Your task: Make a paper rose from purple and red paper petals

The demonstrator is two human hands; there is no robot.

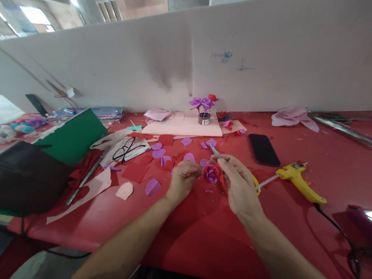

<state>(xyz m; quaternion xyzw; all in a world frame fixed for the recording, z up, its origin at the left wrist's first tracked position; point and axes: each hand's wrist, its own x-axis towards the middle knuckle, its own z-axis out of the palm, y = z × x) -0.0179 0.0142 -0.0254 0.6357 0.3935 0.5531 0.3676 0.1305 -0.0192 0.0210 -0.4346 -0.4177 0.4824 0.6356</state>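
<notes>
A rolled paper flower, red outside with purple in the middle, sits between my two hands above the red table. My left hand is closed, its fingertips pinched at the flower's left edge. On the other side, my right hand is curled closed around a tool with a pointed silver tip; most of that tool is hidden by the fingers. A yellow curved piece shows behind the right hand, but I cannot tell what it belongs to. Purple paper petals lie just beyond my hands.
At right lie a yellow glue gun with its cord and a black phone. Finished flowers stand in a small pot at the back. Eyeglasses, red paper squares and a dark bag are at left.
</notes>
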